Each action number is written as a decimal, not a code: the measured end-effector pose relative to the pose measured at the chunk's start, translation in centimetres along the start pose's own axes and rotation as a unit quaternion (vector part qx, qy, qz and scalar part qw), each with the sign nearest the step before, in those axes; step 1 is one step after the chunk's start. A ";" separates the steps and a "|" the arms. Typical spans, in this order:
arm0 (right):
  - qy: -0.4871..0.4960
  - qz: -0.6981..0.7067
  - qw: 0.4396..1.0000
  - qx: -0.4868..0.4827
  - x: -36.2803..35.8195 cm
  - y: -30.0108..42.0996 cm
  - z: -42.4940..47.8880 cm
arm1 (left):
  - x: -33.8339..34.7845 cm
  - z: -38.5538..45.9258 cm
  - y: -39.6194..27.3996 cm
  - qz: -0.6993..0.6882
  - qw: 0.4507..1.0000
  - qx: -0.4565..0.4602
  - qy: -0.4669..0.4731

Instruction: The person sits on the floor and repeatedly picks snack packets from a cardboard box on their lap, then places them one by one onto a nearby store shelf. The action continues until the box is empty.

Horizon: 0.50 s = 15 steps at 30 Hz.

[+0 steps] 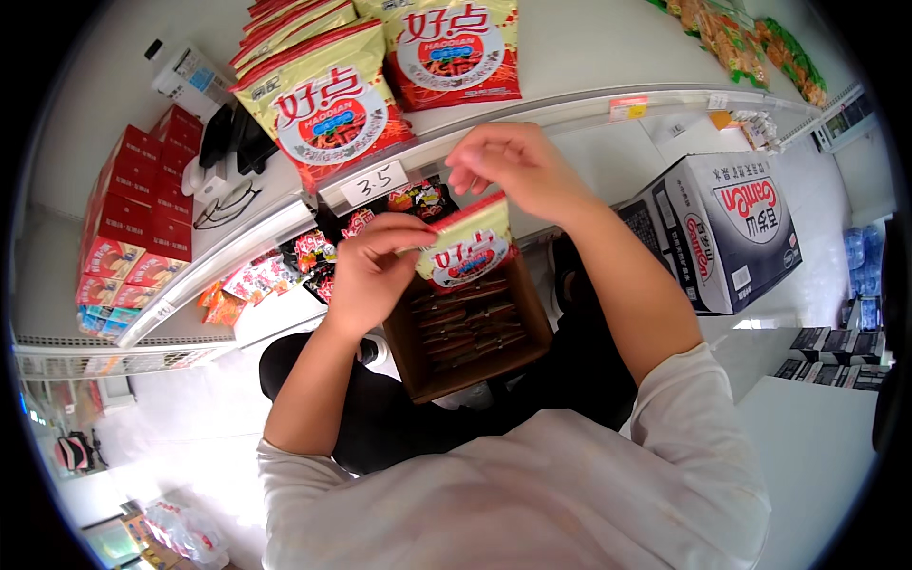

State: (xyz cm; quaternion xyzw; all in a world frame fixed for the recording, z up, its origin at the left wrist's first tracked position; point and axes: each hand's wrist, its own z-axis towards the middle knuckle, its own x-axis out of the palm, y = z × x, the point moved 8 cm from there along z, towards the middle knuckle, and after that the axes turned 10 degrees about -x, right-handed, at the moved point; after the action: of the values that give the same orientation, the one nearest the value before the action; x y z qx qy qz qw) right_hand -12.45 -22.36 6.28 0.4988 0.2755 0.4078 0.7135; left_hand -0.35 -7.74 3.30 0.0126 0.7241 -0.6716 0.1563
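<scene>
My left hand [377,271] pinches the upper left corner of a red and cream snack bag [472,246], which hangs over an open cardboard box [427,388]. Inside the box, between my legs, stand rows of packed bags [470,324]. My right hand [509,167] is raised just above the bag's upper right corner, fingers loosely curled, with nothing seen in it. On the shelf in front, a stack of the same snack bags [335,114] leans towards the edge, and another such bag [456,53] lies to its right.
A price card [372,184] is on the shelf edge. Dark and red snack packets [313,253] lie on the lower shelf. Red boxes [135,199], a white bottle [189,75] and glasses [228,206] are at the left. A large water carton [741,228] stands at the right.
</scene>
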 end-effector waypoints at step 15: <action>0.103 -0.001 0.977 0.186 5.6 -4.6 -1.4 | -6.9 -1.7 -0.1 -0.299 0.947 -0.036 -0.111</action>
State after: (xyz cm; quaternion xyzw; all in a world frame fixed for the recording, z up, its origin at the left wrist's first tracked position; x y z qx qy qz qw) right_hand -9.29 -17.70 1.59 0.5778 0.4194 0.3976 0.5763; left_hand 5.85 -4.75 5.19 -0.2846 0.6965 -0.6581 0.0283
